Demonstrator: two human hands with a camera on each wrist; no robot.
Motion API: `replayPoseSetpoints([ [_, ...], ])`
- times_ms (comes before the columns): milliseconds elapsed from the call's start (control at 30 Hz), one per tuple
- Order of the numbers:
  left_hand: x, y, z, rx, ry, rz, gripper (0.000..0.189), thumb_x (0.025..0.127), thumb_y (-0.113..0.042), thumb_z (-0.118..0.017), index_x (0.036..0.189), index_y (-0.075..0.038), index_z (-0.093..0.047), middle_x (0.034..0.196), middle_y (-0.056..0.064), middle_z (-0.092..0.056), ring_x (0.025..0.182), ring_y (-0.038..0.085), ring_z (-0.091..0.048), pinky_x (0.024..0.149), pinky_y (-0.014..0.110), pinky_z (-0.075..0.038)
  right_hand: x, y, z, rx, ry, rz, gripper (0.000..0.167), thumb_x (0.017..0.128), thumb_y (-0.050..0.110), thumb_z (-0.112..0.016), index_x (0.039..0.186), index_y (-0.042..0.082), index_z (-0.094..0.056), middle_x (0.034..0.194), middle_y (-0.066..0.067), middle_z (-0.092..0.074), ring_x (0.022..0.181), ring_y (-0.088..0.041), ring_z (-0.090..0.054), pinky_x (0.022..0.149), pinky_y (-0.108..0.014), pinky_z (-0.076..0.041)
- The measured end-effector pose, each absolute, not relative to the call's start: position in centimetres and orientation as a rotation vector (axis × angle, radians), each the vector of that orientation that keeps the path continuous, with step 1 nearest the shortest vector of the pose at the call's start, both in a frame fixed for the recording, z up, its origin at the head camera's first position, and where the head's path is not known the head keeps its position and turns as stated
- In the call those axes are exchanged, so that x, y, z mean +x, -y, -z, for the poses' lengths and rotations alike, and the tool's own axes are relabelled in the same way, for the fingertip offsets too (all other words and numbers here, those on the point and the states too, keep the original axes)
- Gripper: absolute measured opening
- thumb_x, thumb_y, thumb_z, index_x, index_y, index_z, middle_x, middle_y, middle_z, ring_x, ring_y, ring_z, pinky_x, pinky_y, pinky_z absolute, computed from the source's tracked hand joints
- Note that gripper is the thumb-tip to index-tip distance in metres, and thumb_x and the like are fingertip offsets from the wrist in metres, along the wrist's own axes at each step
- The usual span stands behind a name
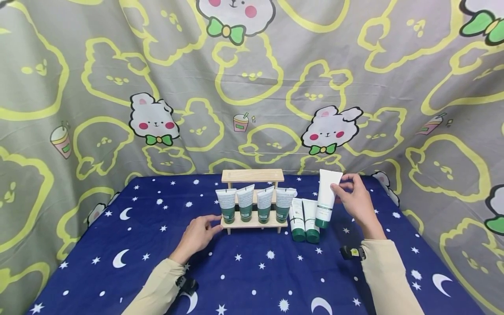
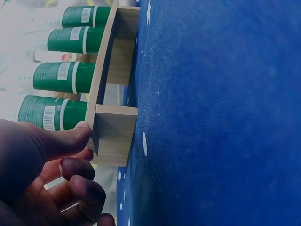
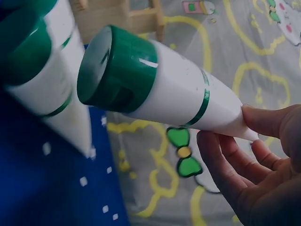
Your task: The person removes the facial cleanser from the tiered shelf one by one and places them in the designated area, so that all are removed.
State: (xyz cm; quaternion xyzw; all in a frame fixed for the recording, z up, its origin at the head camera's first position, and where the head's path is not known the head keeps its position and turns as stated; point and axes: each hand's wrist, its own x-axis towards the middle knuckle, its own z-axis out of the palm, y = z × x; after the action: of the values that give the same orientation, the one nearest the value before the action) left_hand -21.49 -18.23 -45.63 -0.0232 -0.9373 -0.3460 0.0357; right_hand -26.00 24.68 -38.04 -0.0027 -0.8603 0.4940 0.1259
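My right hand [image 1: 356,201] pinches a large white squeeze tube [image 1: 327,197] by its flat crimped end, with the green cap [image 3: 117,70] pointing down. Just left of it, two similar white tubes with green caps [image 1: 305,221] lie side by side on the cloth. A tiered wooden display rack [image 1: 252,176] stands at the table's middle, and several smaller white-and-green tubes [image 1: 245,203] stand cap-down in a row on its lower step. At the rack's left end, my left hand [image 1: 198,236] holds the lower step's edge between thumb and fingers; the thumb [image 2: 70,140] lies beside the nearest small tube.
A dark blue cloth [image 1: 252,271] with white moons and stars covers the table. Behind it and at both sides hangs a grey curtain [image 1: 189,78] printed with yellow-outlined animals. The rack's upper shelf rises behind the small tubes.
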Motion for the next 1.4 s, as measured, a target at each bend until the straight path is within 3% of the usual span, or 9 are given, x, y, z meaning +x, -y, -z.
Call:
replayPoseSetpoints([
  [200, -21.5, 18.2, 45.6, -0.055, 2.887, 1.061, 0.033, 0.093, -0.024, -0.077, 0.124, -0.014, -0.075, 0.058, -0.004, -0.049, 0.048, 0.012, -0.044, 0.048, 0.027, -0.031, -26.3, -25.5, 39.5, -0.051, 2.523, -1.437, 0.048, 0.103, 0.028, -0.063, 0.134, -0.001, -0.041, 0.123, -0.032, -0.064, 0.078, -0.017, -0.072, 0.071, -0.033, -0.061],
  [500, -21.4, 18.2, 45.6, -0.06, 2.889, 1.054, 0.033, 0.094, -0.024, -0.076, 0.125, -0.014, -0.075, 0.059, -0.003, -0.049, 0.049, 0.012, -0.044, 0.048, 0.028, -0.031, -26.3, -25.7, 40.2, -0.112, 2.59, -1.4, 0.05, 0.104, 0.032, -0.06, 0.139, 0.0, -0.042, 0.127, -0.03, -0.063, 0.09, -0.03, -0.072, 0.08, -0.044, -0.06],
  [833, -21.5, 18.3, 45.6, -0.051, 2.882, 1.064, 0.033, 0.093, -0.025, -0.077, 0.124, -0.014, -0.075, 0.057, -0.004, -0.048, 0.047, 0.012, -0.043, 0.047, 0.027, -0.03, -26.9, -26.2, 41.9, -0.198, 2.612, -1.451, 0.049, 0.105, 0.028, -0.06, 0.138, -0.002, -0.04, 0.127, -0.031, -0.063, 0.081, -0.022, -0.073, 0.082, -0.049, -0.059],
  [1200, -21.4, 18.1, 45.5, -0.054, 2.886, 1.068, 0.033, 0.093, -0.024, -0.077, 0.125, -0.014, -0.075, 0.056, -0.005, -0.048, 0.047, 0.011, -0.043, 0.047, 0.026, -0.03, -27.2, -26.6, 43.4, -0.227, 2.634, -1.566, 0.054, 0.106, 0.023, -0.057, 0.143, -0.007, -0.033, 0.128, -0.033, -0.056, 0.079, -0.017, -0.07, 0.077, -0.043, -0.061],
  [1400, -21.4, 18.1, 45.5, -0.05, 2.89, 1.065, 0.033, 0.094, -0.024, -0.076, 0.125, -0.014, -0.075, 0.057, -0.004, -0.048, 0.048, 0.012, -0.043, 0.048, 0.027, -0.031, -27.3, -27.0, 43.9, -0.203, 2.682, -1.616, 0.057, 0.107, 0.023, -0.055, 0.144, -0.01, -0.029, 0.13, -0.035, -0.053, 0.088, -0.023, -0.068, 0.077, -0.04, -0.061],
])
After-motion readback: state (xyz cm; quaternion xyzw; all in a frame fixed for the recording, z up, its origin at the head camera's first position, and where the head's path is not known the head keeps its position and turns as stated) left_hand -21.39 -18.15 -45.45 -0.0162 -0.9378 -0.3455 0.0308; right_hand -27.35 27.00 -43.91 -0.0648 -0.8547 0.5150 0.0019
